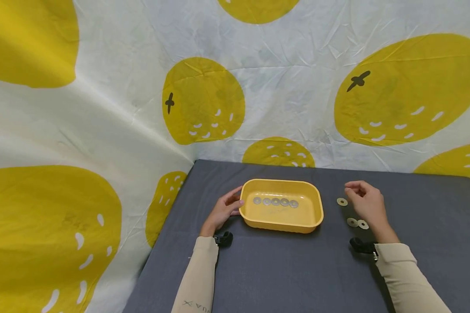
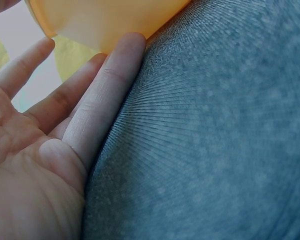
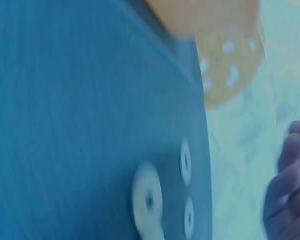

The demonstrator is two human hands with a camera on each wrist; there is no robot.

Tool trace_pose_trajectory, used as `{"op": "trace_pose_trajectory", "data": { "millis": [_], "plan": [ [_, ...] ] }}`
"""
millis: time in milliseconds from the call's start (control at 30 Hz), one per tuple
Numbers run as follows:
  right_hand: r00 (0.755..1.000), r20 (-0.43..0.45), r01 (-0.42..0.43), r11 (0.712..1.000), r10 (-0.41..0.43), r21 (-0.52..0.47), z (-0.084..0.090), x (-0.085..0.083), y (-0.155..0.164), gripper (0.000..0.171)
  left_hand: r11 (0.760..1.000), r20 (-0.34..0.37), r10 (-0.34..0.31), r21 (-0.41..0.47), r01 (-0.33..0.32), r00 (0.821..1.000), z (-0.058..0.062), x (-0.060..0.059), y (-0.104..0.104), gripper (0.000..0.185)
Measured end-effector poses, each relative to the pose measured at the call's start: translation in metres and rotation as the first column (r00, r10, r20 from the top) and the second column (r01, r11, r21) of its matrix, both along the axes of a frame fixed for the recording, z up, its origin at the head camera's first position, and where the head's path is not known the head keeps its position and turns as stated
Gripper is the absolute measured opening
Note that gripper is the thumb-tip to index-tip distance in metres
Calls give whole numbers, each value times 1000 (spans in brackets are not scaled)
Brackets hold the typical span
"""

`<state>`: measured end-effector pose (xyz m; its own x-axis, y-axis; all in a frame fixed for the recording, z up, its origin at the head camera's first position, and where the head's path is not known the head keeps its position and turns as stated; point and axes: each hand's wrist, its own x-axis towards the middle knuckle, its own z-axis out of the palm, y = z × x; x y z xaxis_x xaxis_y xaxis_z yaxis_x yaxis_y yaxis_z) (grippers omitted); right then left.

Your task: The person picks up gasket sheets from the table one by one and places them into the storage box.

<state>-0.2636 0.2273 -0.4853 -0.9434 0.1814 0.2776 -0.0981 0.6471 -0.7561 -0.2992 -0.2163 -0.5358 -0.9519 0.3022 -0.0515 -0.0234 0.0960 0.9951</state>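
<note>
A yellow plastic basin (image 1: pixel 282 221) sits on the dark cloth, with several flat metal washers (image 1: pixel 275 201) in a row across its floor. My left hand (image 1: pixel 224 210) holds the basin's left end, thumb over the rim and fingers along the outer wall; the left wrist view shows the fingers (image 2: pixel 110 85) low against it. Right of the basin, my right hand (image 1: pixel 367 204) is raised above the cloth with loosely bent fingers, and no object shows in it. Close by lie a single washer (image 1: pixel 342 201) and two touching washers (image 1: pixel 357 223), blurred in the right wrist view.
Dark grey cloth (image 1: pixel 274 269) covers the table. A white curtain with yellow fruit shapes (image 1: pixel 203 100) hangs along the back and left edges. Both wrists carry black camera mounts (image 1: pixel 224 239), close over the cloth.
</note>
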Motion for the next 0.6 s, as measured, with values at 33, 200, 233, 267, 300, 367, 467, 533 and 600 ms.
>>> {"op": "trace_pose_trajectory", "data": {
  "millis": [33,200,233,267,300,367,467,533,600],
  "plan": [
    [999,33,-6,999,4,40,-1,0,9,29,1000,-2,-1,-1,1,1000,0,0,0,58],
    [977,208,-91,979,52,180,-5,-4,45,35,1000,-2,0,0,0,1000,1,0,0,58],
    [970,237,-109,975,61,194,-6,-5,51,36,1000,-1,0,1,0,1000,1,0,0,58],
    [960,272,-126,972,69,198,-6,-7,55,37,1000,-1,4,1,-4,1000,1,0,0,58],
    [951,301,-140,969,74,205,-6,-9,58,37,1000,-1,7,2,-7,1000,1,0,-1,57],
    [927,364,-175,962,89,209,-7,-13,64,40,1000,-2,14,2,-14,1000,1,0,-1,56],
    [893,435,-220,955,115,200,-8,-19,68,46,1000,-5,22,2,-22,1000,1,1,-2,56],
    [875,467,-244,950,130,193,-9,-23,70,49,1000,-6,21,7,-21,1000,1,1,-2,56],
    [863,486,-258,947,137,191,-10,-25,72,51,1000,-7,12,12,-12,1000,1,1,-2,57]
  ]
}}
